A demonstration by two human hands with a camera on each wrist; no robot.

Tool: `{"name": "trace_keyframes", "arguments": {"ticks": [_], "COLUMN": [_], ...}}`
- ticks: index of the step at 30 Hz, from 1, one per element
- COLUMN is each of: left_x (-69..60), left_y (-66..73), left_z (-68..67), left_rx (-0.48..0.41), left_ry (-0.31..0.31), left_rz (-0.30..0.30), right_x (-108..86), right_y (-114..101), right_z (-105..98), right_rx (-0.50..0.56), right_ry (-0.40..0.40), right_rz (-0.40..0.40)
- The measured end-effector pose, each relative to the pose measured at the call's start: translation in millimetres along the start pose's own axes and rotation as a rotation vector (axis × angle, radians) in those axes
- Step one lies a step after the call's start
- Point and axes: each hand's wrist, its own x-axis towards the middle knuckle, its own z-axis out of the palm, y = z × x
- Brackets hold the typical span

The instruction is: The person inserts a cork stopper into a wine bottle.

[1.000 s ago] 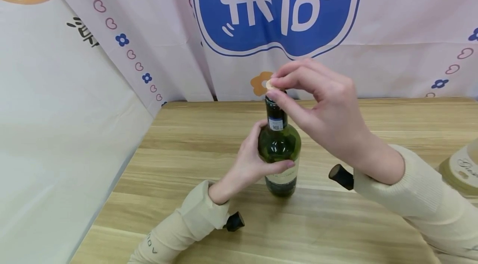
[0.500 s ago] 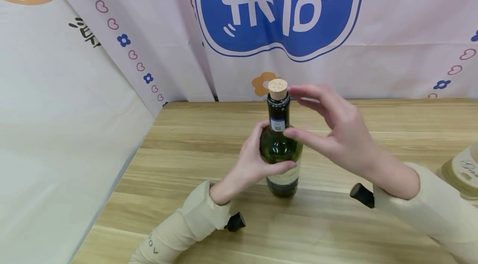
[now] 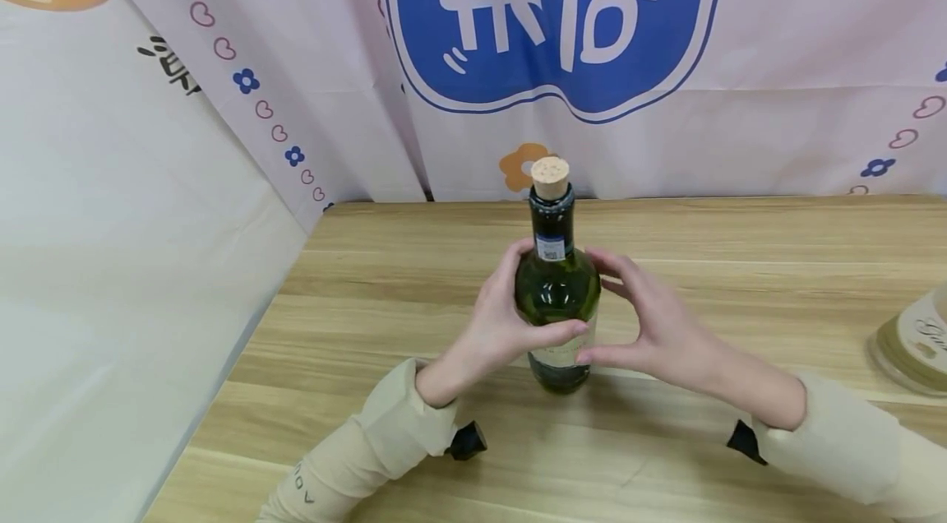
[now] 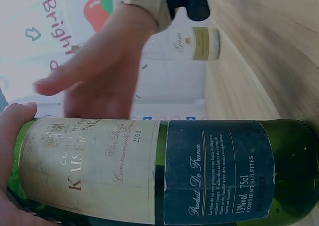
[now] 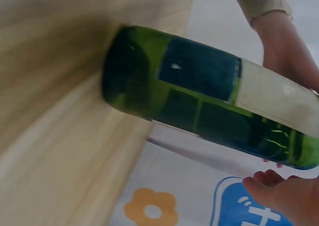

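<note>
A green glass wine bottle (image 3: 558,289) stands upright on the table, a pale cork (image 3: 551,178) seated in its mouth and rising above the rim. Its cream and dark blue labels show in the left wrist view. My left hand (image 3: 503,321) grips the bottle's body from the left, thumb across the front. On the other side is my right hand (image 3: 658,330), fingers and thumb spread beside the body. The right wrist view shows a gap between the right hand's fingers (image 5: 264,178) and the glass. Whether its thumb touches the bottle, I cannot tell.
A clear bottle with a "Gasu"-like label (image 3: 921,342) stands at the right edge of the wooden table (image 3: 414,260). Printed cloth (image 3: 444,149) hangs behind the table's back edge, and white cloth (image 3: 148,260) hangs at the left.
My right hand has let go of the cork and moved down from the bottle's mouth to beside its body. The left hand keeps its grip, and the bottle has stayed in place.
</note>
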Motion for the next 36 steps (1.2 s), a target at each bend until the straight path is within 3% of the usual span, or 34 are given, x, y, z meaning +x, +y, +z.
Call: {"name": "trace_keyframes", "arguments": {"ticks": [11, 17, 21, 29, 36], "left_x": [0.9, -0.1, -1.5, -5.9, -1.9], "left_y": [-1.5, -1.3, 0.1, 1.7, 3.9], "left_z": [1.1, 2.1, 2.9, -0.8, -19.6], "left_rx": [-0.001, -0.034, -0.068, -0.097, -0.066], "left_ry": [0.004, 0.009, 0.020, 0.054, 0.106], "left_rz": [0.008, -0.018, -0.027, -0.011, 0.056], "right_x": [-19.7, -24.5, -23.9, -16.9, 4.6], "right_y": [26.6, 31.1, 27.9, 21.5, 17.5], "right_z": [28.5, 41.2, 47.7, 57.2, 63.9], "right_rx": [0.040, 0.099, 0.084, 0.068, 0.090], "right_ry": [-0.105, -0.113, -0.089, -0.061, -0.045], "right_rz": [0.130, 0.206, 0.246, 0.254, 0.224]}}
